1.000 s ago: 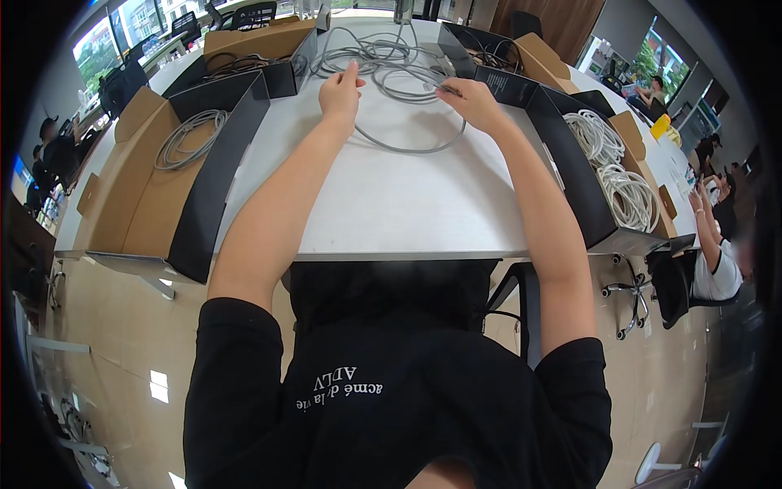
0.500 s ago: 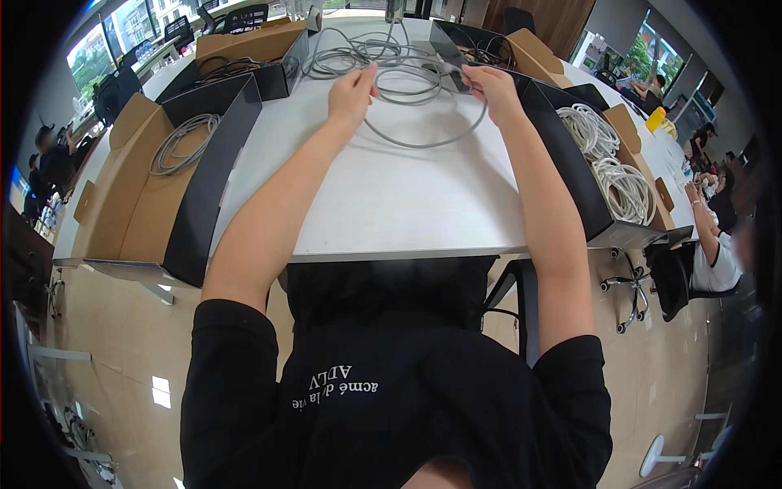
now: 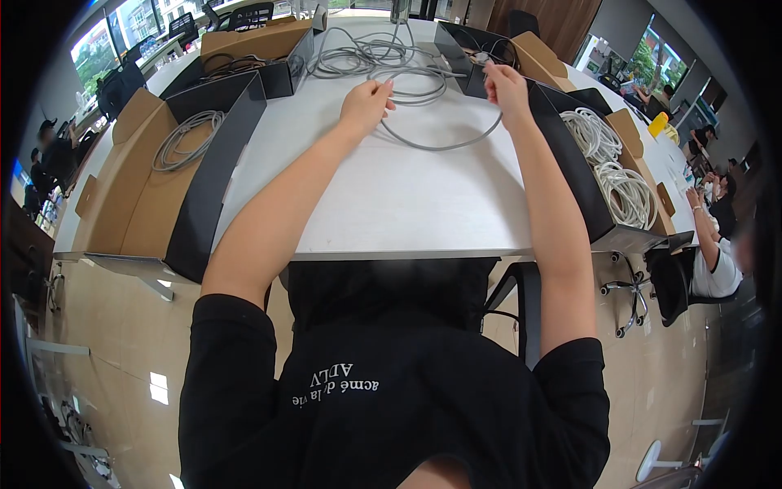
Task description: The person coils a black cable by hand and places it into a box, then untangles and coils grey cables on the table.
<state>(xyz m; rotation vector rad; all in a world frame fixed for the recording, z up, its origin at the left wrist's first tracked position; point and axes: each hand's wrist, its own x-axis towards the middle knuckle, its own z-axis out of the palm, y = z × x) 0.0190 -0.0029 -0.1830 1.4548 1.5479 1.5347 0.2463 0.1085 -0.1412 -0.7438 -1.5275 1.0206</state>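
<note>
A grey cable (image 3: 440, 149) hangs in a curve between my two hands, over the white table (image 3: 391, 204). My left hand (image 3: 366, 106) is closed on it left of centre. At the right, my right hand (image 3: 508, 86) pinches the cable's other side, with a pale end piece showing just above the fingers. Behind the hands, more loops of grey cable (image 3: 358, 57) lie loosely tangled on the table. The fingertips partly hide where each hand grips.
An open box (image 3: 134, 196) at the left holds a coiled grey cable (image 3: 189, 140). The box at the right holds white cable coils (image 3: 623, 191). Two further boxes with dark cables stand at the back left and back right. Other people sit at the right.
My right hand has moved right and slightly toward me. My left hand has shifted right and a little nearer, and the cable's hanging curve has moved right with them.
</note>
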